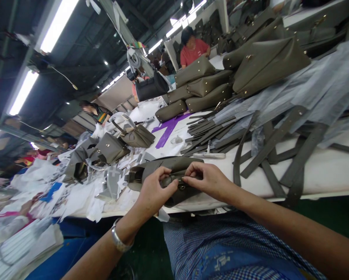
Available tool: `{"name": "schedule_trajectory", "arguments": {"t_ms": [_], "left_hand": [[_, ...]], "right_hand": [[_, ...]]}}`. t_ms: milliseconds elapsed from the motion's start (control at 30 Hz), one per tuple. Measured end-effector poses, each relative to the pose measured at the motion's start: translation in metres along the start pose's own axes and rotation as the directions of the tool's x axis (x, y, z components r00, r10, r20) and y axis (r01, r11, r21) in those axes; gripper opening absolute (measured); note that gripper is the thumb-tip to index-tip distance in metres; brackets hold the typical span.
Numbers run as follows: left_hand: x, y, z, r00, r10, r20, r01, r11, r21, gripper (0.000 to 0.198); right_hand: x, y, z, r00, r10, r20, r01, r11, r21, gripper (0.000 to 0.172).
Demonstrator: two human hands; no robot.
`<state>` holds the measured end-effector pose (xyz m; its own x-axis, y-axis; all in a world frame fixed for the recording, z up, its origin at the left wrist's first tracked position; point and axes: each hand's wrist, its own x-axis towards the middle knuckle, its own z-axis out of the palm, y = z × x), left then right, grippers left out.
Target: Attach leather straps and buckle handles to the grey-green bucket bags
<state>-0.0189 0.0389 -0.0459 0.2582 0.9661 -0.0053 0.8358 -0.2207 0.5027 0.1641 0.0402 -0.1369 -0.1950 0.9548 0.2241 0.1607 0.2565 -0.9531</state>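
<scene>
An olive-grey handbag point(151, 168) lies at the table's near edge, right in front of my body. My left hand point(156, 186) grips a strap or tab on it, thumb pointing toward the small metal fitting point(181, 187). From the other side my right hand point(202, 177) pinches at the same spot, its fingertips bent in close to the fitting. Both hands touch the bag, and their fingertips are nearly together. What exactly the right fingertips pinch is too small to make out. A metal watch point(118, 235) circles my left wrist.
Olive straps point(269, 155) and plastic-wrapped strips point(302, 83) spread over the right side. Stacked bags point(202, 83) stand behind, near purple tape point(168, 130). More bags point(110, 147) and paper scraps point(78, 198) lie leftward. A co-worker in red point(193, 50) is across the table.
</scene>
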Motion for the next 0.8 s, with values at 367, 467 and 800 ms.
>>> {"name": "schedule_trajectory", "arguments": {"t_ms": [367, 467, 800], "left_hand": [[0.000, -0.007, 0.000, 0.995, 0.001, 0.101, 0.018, 0.982, -0.189, 0.024], [0.001, -0.010, 0.002, 0.997, -0.005, 0.081, 0.018, 0.987, -0.158, 0.022], [0.002, -0.009, 0.002, 0.996, -0.028, 0.084, 0.039, 0.991, -0.128, 0.021]], "right_hand": [[0.000, -0.001, 0.005, 1.000, -0.021, 0.001, 0.021, 0.998, -0.066, 0.018], [0.003, 0.005, 0.003, 0.999, -0.010, 0.039, 0.011, 1.000, -0.024, 0.023], [0.044, 0.054, -0.044, 0.999, 0.038, 0.026, -0.003, 0.610, -0.792, 0.022]]}}
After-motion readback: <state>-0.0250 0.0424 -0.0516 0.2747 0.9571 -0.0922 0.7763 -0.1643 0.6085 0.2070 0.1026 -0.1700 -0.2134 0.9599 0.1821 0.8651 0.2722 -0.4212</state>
